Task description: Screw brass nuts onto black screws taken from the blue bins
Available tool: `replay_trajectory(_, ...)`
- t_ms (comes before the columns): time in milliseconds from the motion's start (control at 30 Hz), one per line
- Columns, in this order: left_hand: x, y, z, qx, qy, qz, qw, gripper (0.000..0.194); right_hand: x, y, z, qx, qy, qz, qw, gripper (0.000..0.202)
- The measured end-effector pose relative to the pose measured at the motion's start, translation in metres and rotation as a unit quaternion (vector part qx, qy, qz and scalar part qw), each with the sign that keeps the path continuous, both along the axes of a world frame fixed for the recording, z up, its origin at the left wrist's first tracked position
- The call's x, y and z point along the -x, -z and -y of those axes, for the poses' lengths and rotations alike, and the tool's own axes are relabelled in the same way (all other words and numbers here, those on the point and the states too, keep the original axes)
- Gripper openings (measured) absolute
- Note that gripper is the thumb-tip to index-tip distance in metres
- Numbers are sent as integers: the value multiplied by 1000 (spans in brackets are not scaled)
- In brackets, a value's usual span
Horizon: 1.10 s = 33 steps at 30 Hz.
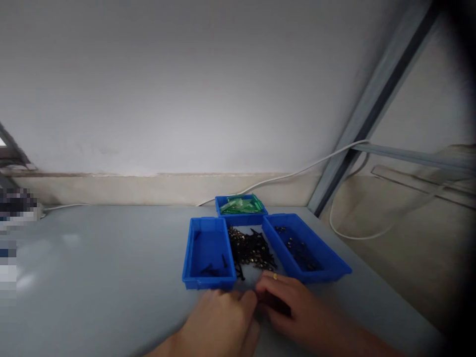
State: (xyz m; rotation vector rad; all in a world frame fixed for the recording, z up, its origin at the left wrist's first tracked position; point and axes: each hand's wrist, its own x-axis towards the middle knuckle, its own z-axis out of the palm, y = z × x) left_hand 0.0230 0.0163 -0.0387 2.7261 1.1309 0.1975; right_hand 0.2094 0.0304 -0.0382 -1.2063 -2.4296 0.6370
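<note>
Left hand [219,320] and right hand [293,307] rest on the grey table [92,267] at its near edge, fingertips meeting just in front of a loose pile of small dark screws [250,249]. Both hands are curled with the fingers drawn together; the left fingertips appear to pinch something small, but the item itself cannot be made out. The right hand arches over a dark patch, probably a few screws gathered under the palm, and carries a ring [275,276] on one finger. The pile lies directly on the table between two blue trays. Judged from the contents, sorting is at an early to middle stage: the left tray [193,248] holds only a few dark pieces near its front, the right tray [327,260] holds a thin scatter along its floor, and most of the screws remain unsorted in the pile. A third tray [241,218], behind the pile, contains green plastic pieces [241,204]. Motion blur and low resolution prevent telling one screw type from another, so the sorting rule cannot be read. Both forearms are cut off by the lower frame edge. A white cable [297,172] runs along the wall to a metal frame [372,109]; the far left edge is pixelated, and the right edge falls into dark vignette.
</note>
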Motion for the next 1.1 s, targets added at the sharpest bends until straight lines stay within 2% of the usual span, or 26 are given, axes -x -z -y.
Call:
replay_trajectory(67, -2, 0, 1, 34, -49, 27, 998, 11, 0, -2, -1, 19, 0, -15, 1000, 13)
replay_trajectory(133, -3, 1, 1, 43, -62, 28, 997, 11, 0, -4, -1, 36, 3, -30, 999, 13)
replay_trajectory(433, -3, -3, 0, 9, -35, -17, 999, 8, 3, -3, 0, 65, 12, -22, 998, 18)
replay_trajectory(700, -1, 4, -1, -32, -1, -22, 999, 5, -5, -1, 9, 50, 42, -23, 998, 15)
replay_trajectory(867, -2, 5, 0, -40, 32, -29, 998, 6, -7, -3, 13, 64, 30, -28, 997, 16)
replay_trajectory(1100, -5, -4, 2, -35, 45, -41, 998, 7, -13, -2, 11, 81, 33, 10, 996, 16)
